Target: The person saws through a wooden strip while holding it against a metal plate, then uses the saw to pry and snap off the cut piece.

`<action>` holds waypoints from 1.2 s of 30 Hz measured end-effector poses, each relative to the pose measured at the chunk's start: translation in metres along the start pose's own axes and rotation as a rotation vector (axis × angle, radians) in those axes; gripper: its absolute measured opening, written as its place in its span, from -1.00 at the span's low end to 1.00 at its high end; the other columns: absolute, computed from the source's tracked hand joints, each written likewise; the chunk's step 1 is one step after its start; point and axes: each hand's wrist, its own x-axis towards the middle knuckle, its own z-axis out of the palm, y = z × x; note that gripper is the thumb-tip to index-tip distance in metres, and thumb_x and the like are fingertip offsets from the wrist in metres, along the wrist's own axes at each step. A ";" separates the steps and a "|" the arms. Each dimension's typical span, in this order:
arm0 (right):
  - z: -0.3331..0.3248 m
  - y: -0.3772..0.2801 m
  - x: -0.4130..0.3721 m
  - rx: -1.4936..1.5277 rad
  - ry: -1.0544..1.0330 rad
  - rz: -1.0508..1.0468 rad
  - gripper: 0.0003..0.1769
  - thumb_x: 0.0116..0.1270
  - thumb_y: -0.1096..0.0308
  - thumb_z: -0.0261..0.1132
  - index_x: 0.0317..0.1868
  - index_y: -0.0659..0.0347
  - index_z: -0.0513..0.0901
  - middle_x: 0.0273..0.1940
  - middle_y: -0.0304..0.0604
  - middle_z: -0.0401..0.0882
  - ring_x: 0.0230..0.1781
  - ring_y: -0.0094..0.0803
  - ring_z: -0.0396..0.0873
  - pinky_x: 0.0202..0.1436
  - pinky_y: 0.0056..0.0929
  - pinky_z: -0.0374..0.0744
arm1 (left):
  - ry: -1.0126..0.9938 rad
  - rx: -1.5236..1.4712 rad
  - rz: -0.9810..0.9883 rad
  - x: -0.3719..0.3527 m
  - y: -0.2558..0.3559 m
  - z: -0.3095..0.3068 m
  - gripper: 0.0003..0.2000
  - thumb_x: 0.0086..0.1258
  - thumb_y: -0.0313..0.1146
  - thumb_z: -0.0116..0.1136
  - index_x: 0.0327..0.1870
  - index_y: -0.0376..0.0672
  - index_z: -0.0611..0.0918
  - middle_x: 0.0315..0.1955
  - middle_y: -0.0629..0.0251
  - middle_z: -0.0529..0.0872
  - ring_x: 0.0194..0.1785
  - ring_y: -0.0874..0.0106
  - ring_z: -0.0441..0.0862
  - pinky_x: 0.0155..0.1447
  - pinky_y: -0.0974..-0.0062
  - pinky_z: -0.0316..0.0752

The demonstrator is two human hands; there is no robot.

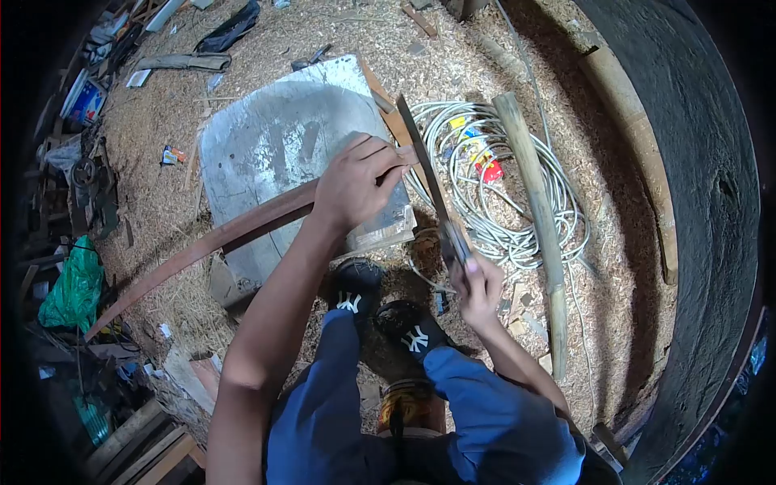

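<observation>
A long, reddish-brown wooden strip (202, 240) runs from the lower left up across a worn, pale board (259, 153). Near the strip's right end, my left hand (356, 182) is closed around it, with the fingertips close to that end. My right hand (477, 289) grips the handle of a long, narrow, dark-bladed tool (427, 166). Its blade points up and away from me and overlaps the strip's end just past my left fingers; the exact kind of blade I cannot tell.
Wood shavings (323, 36) cover the ground. A coil of pale cable (485, 230) lies to the right, under a round wooden pole (533, 186). A big dark timber (695, 162) curves along the right edge. Clutter with a green plastic bag (77, 283) fills the left side.
</observation>
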 end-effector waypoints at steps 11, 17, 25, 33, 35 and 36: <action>-0.021 0.003 -0.043 0.003 -0.012 0.026 -0.46 0.66 0.13 -0.02 -0.53 0.24 0.35 -0.65 -0.27 0.30 -0.67 -0.55 0.20 -0.56 -0.45 0.16 | 0.020 0.023 -0.003 -0.003 0.001 0.001 -0.91 0.23 -0.43 0.47 -0.32 -0.17 0.75 -0.24 0.25 0.77 -0.10 0.20 0.70 0.01 0.31 0.61; 0.010 -0.011 0.020 0.014 0.013 0.027 -0.53 0.63 0.25 0.02 -0.53 0.23 0.36 -0.64 -0.34 0.29 -0.62 -0.60 0.21 -0.52 -0.48 0.18 | 0.021 0.016 0.015 -0.002 -0.002 0.004 -0.88 0.28 -0.37 0.42 -0.34 -0.19 0.71 -0.30 0.26 0.71 -0.12 0.21 0.65 0.02 0.30 0.57; -0.019 -0.004 -0.040 0.028 -0.011 0.000 -0.48 0.65 0.16 -0.02 -0.54 0.23 0.34 -0.68 -0.26 0.30 -0.68 -0.59 0.17 -0.56 -0.45 0.14 | 0.038 0.027 -0.010 -0.004 0.003 0.005 -0.89 0.27 -0.37 0.42 -0.33 -0.18 0.72 -0.29 0.27 0.72 -0.12 0.21 0.65 0.03 0.31 0.58; -0.006 0.004 -0.016 0.004 -0.011 -0.023 -0.47 0.65 0.11 0.00 -0.51 0.25 0.35 -0.66 -0.26 0.28 -0.67 -0.57 0.18 -0.53 -0.45 0.16 | 0.029 0.032 0.006 -0.003 -0.003 0.004 -0.88 0.28 -0.36 0.43 -0.32 -0.18 0.72 -0.27 0.28 0.74 -0.10 0.22 0.66 0.05 0.31 0.58; -0.015 0.004 -0.033 0.003 -0.027 -0.028 -0.47 0.65 0.11 0.00 -0.51 0.25 0.36 -0.66 -0.26 0.29 -0.67 -0.56 0.18 -0.53 -0.45 0.16 | 0.031 0.055 0.042 -0.002 -0.002 0.002 -0.90 0.23 -0.42 0.47 -0.32 -0.16 0.75 -0.26 0.28 0.77 -0.11 0.25 0.71 -0.01 0.34 0.63; -0.019 0.000 -0.039 0.052 -0.019 -0.017 -0.47 0.65 0.11 0.00 -0.51 0.24 0.37 -0.67 -0.26 0.29 -0.68 -0.55 0.18 -0.54 -0.45 0.17 | 0.029 0.050 0.033 -0.002 -0.002 0.002 -0.90 0.23 -0.42 0.47 -0.32 -0.16 0.75 -0.26 0.28 0.77 -0.11 0.25 0.71 -0.01 0.34 0.63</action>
